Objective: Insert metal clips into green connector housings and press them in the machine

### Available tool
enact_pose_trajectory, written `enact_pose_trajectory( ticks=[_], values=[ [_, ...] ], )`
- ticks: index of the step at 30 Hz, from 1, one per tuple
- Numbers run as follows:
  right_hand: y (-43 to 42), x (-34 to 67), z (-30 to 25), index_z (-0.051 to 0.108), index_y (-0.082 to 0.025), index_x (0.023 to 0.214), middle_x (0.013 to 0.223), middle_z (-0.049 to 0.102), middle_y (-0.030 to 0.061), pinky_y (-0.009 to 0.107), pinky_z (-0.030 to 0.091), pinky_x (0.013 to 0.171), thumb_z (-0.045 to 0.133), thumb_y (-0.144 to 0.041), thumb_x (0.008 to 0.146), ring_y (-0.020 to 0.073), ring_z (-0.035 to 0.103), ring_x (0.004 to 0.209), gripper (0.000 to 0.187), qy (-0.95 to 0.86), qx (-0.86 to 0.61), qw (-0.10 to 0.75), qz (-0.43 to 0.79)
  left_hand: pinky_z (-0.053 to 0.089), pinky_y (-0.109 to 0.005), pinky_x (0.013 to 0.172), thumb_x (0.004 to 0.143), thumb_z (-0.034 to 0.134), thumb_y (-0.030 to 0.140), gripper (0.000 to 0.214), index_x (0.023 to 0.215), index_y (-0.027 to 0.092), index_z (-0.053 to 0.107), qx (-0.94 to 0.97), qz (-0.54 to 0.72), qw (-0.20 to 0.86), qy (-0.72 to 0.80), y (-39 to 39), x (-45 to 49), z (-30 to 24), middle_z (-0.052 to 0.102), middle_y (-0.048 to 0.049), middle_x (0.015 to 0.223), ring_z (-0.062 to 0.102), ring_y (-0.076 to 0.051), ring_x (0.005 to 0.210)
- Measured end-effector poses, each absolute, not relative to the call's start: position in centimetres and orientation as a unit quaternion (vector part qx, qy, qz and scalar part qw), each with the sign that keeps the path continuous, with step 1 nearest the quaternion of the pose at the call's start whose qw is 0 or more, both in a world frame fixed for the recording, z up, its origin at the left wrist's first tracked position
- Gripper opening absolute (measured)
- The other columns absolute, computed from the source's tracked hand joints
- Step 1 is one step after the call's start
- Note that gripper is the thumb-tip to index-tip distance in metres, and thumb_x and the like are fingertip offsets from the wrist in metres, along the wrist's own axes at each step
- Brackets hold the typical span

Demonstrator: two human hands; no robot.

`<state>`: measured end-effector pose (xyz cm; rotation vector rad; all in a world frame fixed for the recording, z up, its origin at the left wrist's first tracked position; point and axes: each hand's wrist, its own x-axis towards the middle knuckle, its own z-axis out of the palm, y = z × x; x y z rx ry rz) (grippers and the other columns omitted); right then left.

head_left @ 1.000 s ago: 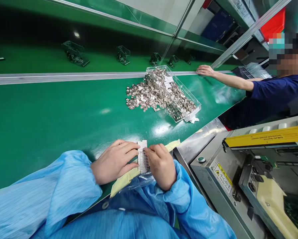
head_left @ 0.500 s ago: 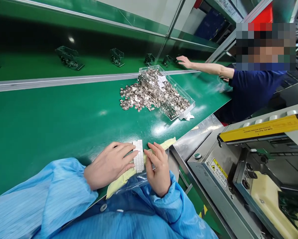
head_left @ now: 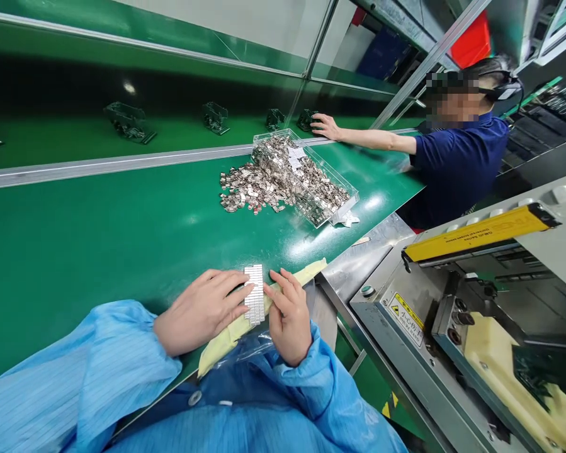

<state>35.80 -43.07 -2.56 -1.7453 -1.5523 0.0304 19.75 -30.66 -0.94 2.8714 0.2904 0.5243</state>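
A block of small silvery metal pieces [head_left: 254,297], lined up in tight rows, lies at the front edge of the green work surface [head_left: 98,245]. My left hand [head_left: 202,309] lies flat with fingers apart, its fingertips touching the block's left side. On the other side, my right hand [head_left: 291,319] has its fingers loosely bent and apart, one fingertip close to the block's right edge. Whether it touches cannot be made out. Beneath the block and hands runs a yellow strip [head_left: 223,345] along the edge, with clear plastic film [head_left: 245,353] below it.
A clear tray [head_left: 351,204] of loose metal pieces stands further back, with a heap [head_left: 247,185] spilling left. Dark green assemblies [head_left: 215,118] line the back strip. A co-worker [head_left: 457,163] reaches in from the right. A machine with a yellow bar [head_left: 481,233] stands at right.
The camera view has shifted slightly. The co-worker's hand has moved left and now touches one of the dark green assemblies. My hands stay around the block in nearly the same pose.
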Motion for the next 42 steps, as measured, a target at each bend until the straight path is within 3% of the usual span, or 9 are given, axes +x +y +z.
enact_pose_trajectory(
  ticks=[7, 19, 23, 26, 29, 31, 36, 39, 42],
  values=[
    [-43.0, 37.0, -2.7, 0.067, -0.02, 0.109, 0.117, 0.064, 0.0121, 0.05, 0.046, 0.099, 0.042, -0.007, 0.09, 0.0243, 0.053, 0.119, 0.034, -0.573, -0.682, 0.453, 0.038, 0.048, -0.04, 0.092, 0.093, 0.048, 0.033, 0.037, 0.125, 0.015, 0.055, 0.967, 0.188, 0.147, 0.093, -30.4, 19.6, -1.7, 0.062, -0.0132, 0.121, 0.057, -0.025, 0.113],
    [-39.5, 41.8, -2.5, 0.072, -0.02, 0.1, 0.101, 0.072, 0.0089, 0.043, 0.053, 0.09, 0.049, -0.022, 0.087, 0.023, 0.066, 0.098, 0.026, -0.53, -0.716, 0.444, 0.103, 0.049, -0.037, 0.092, 0.092, 0.051, 0.035, 0.039, 0.127, 0.018, 0.051, 0.944, 0.216, 0.21, 0.136, -29.9, 19.7, -1.5, 0.058, -0.0126, 0.127, 0.057, -0.023, 0.113],
    [-38.5, 44.2, -2.0, 0.071, -0.02, 0.1, 0.093, 0.074, 0.0086, 0.044, 0.056, 0.083, 0.055, -0.037, 0.083, 0.0264, 0.069, 0.089, 0.03, -0.519, -0.727, 0.433, 0.125, 0.049, -0.033, 0.092, 0.088, 0.055, 0.034, 0.019, 0.095, 0.019, 0.061, 0.887, 0.286, 0.217, 0.29, -24.5, 15.6, -1.9, 0.066, -0.0075, 0.11, 0.061, -0.018, 0.104],
    [-36.7, 46.8, -2.4, 0.072, -0.022, 0.1, 0.091, 0.074, 0.0094, 0.044, 0.056, 0.076, 0.061, -0.048, 0.076, 0.0297, 0.069, 0.085, 0.037, -0.507, -0.75, 0.403, 0.134, 0.051, -0.032, 0.086, 0.084, 0.056, 0.037, 0.018, 0.078, 0.019, 0.058, 0.773, 0.356, 0.165, 0.498, -18.4, 9.3, -1.8, 0.067, -0.0048, 0.093, 0.064, -0.018, 0.09],
    [-33.3, 49.0, -3.3, 0.074, -0.026, 0.096, 0.081, 0.073, 0.0133, 0.044, 0.053, 0.056, 0.063, -0.054, 0.072, 0.0316, 0.067, 0.068, 0.038, -0.507, -0.752, 0.393, 0.15, 0.051, -0.04, 0.087, 0.082, 0.053, 0.037, 0.023, 0.092, 0.016, 0.057, 0.646, 0.409, 0.066, 0.641, -13.3, 2.0, -1.2, 0.062, -0.0116, 0.102, 0.062, -0.025, 0.098],
    [-31.1, 49.5, -3.5, 0.074, -0.027, 0.092, 0.078, 0.072, 0.0145, 0.046, 0.053, 0.055, 0.064, -0.057, 0.071, 0.0338, 0.068, 0.069, 0.038, -0.507, -0.737, 0.408, 0.184, 0.047, -0.046, 0.094, 0.078, 0.056, 0.038, 0.04, 0.108, 0.012, 0.053, 0.584, 0.423, 0.034, 0.692, -10.8, -1.3, -1.0, 0.057, -0.0172, 0.114, 0.057, -0.031, 0.11],
    [-28.2, 48.8, -3.4, 0.073, -0.027, 0.087, 0.072, 0.068, 0.014, 0.045, 0.051, 0.056, 0.064, -0.059, 0.069, 0.0338, 0.067, 0.068, 0.038, -0.477, -0.737, 0.439, 0.191, 0.039, -0.048, 0.105, 0.065, 0.073, 0.047, 0.092, 0.139, 0.01, 0.032, 0.561, 0.416, 0.064, 0.713, -4.8, -2.6, -1.2, 0.04, -0.0214, 0.141, 0.045, -0.035, 0.127],
    [-28.1, 48.3, -2.9, 0.073, -0.025, 0.089, 0.069, 0.066, 0.0129, 0.039, 0.046, 0.049, 0.064, -0.055, 0.074, 0.0282, 0.064, 0.062, 0.035, -0.484, -0.744, 0.422, 0.186, 0.034, -0.048, 0.11, 0.065, 0.074, 0.052, 0.105, 0.145, 0.008, 0.022, 0.538, 0.422, 0.09, 0.724, -1.6, -1.6, -0.7, 0.032, -0.0203, 0.149, 0.04, -0.036, 0.133],
    [-28.5, 47.4, -2.2, 0.072, -0.023, 0.091, 0.065, 0.063, 0.0104, 0.035, 0.043, 0.048, 0.062, -0.05, 0.08, 0.0228, 0.06, 0.057, 0.03, -0.498, -0.737, 0.422, 0.174, 0.04, -0.048, 0.106, 0.07, 0.068, 0.054, 0.095, 0.142, 0.006, 0.03, 0.53, 0.42, 0.129, 0.726, 0.5, -1.3, 0.3, 0.049, -0.0156, 0.138, 0.05, -0.034, 0.124]
  ],
)
